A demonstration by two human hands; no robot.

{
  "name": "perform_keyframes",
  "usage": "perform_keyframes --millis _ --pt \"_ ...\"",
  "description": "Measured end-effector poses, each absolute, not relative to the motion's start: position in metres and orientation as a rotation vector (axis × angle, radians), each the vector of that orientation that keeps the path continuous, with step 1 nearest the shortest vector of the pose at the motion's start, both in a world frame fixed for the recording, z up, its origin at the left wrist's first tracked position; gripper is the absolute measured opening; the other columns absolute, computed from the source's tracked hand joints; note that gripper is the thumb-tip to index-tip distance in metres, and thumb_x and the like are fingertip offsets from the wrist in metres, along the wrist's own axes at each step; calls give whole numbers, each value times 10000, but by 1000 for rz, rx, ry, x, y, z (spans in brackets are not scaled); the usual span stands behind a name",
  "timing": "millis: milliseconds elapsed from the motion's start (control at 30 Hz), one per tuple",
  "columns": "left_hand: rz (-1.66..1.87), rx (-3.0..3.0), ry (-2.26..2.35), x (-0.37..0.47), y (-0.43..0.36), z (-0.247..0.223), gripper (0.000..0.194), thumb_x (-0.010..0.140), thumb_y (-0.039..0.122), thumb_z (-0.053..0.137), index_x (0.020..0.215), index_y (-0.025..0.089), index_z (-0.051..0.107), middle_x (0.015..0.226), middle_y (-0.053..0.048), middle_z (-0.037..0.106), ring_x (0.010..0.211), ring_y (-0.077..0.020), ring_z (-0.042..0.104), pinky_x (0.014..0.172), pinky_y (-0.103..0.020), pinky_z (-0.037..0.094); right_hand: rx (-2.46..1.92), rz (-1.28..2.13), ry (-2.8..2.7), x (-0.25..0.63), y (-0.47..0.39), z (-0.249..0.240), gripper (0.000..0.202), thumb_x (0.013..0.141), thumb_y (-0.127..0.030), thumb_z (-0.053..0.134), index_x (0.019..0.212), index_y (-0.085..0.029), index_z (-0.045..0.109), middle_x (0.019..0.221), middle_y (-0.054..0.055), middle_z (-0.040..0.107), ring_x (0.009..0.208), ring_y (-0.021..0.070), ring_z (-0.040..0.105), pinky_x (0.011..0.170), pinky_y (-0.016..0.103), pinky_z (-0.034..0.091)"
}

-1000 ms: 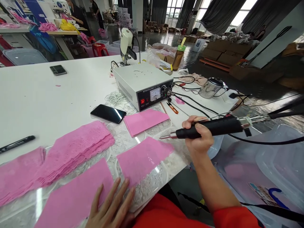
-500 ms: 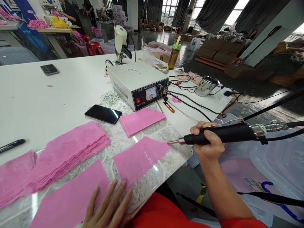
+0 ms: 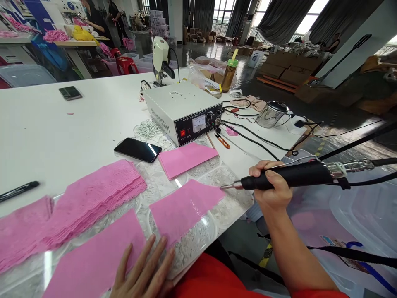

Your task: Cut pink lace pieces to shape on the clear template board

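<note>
My right hand (image 3: 271, 182) is wrapped round the black handle of an ultrasonic cutter (image 3: 297, 174). Its thin metal tip touches, or nearly touches, the right corner of a pink fabric piece (image 3: 187, 209) on the marbled mat (image 3: 231, 194). My left hand (image 3: 144, 271) lies flat with fingers apart, across the edge of a larger pink piece (image 3: 99, 256), its fingertips by the lower edge of the first one. Behind them rests a small stack of pink pieces (image 3: 187, 159). Layered pink lace fabric (image 3: 89, 203) is piled on the left.
The cutter's control box (image 3: 186, 111), its red switch lit, stands at the back, with cables running right. Around it are a black phone (image 3: 138, 149), orange thread snips (image 3: 222, 141), a glass jug (image 3: 272, 114) and a bottle (image 3: 229, 76). A clear plastic bin (image 3: 356, 211) stands below right.
The whole view has shifted slightly, so things appear a little farther right. Both hands, the cutter and the fabric keep nearly the same positions relative to each other.
</note>
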State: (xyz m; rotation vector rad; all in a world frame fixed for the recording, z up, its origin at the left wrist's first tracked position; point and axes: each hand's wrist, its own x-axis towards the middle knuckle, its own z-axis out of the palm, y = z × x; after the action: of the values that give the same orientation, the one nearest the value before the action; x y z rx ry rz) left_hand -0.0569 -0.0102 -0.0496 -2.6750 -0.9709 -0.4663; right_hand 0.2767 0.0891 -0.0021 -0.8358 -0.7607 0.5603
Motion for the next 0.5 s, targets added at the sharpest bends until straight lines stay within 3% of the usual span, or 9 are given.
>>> perform_keyframes --millis 500 --pt "-457 -2636 -930 -58 -8 -49 351 902 314 519 1222 222 629 1275 -49 632 1451 -234 208 1202 -498 62 -765 645 -830 252 99 -4 84 656 -212 605 725 -191 562 739 -8 562 556 101 515 575 301 441"
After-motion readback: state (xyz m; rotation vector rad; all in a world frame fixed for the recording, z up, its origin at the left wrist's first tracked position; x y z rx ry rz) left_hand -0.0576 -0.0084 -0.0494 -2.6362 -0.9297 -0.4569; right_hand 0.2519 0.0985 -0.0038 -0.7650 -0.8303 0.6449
